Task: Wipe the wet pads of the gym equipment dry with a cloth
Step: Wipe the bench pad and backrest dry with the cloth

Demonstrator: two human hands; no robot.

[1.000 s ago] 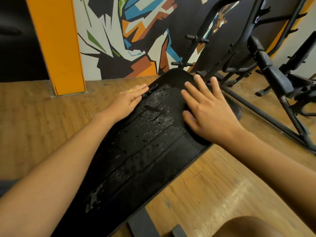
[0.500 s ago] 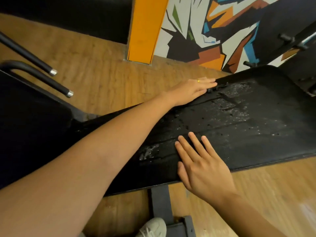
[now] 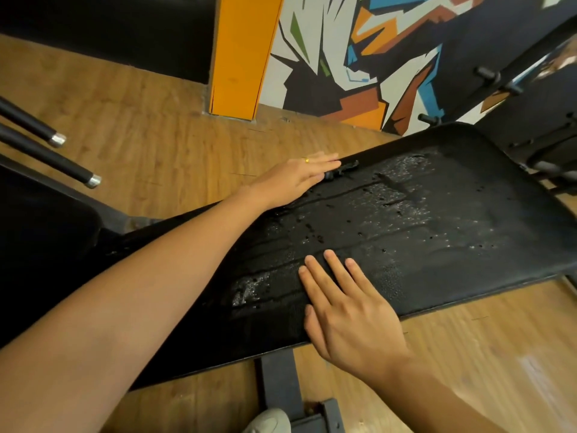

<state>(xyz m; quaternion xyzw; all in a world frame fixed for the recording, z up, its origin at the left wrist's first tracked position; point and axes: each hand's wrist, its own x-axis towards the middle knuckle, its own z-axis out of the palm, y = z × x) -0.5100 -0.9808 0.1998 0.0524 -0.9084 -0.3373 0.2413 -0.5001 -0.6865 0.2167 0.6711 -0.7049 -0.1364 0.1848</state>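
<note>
A long black bench pad (image 3: 452, 232) runs across the view, its surface beaded with water and streaked wet patches. My left hand (image 3: 293, 179) lies flat with straight fingers on the pad's far edge, a gold ring on one finger. My right hand (image 3: 346, 310) rests flat on the near side of the pad, fingers straight and spread, pointing up and left. Neither hand holds anything. No cloth is in view.
The bench's metal leg (image 3: 281, 392) stands below the pad on a wooden floor (image 3: 150, 142), beside a pale shoe (image 3: 268, 421). Two black bars with silver ends (image 3: 75, 173) jut in at left. An orange pillar (image 3: 243, 54), a painted wall and more equipment (image 3: 549, 142) stand behind.
The view swung left and down, so the pad now runs across the frame. My right hand moved from the pad's far end down to its near edge. My left hand stayed on the far edge.
</note>
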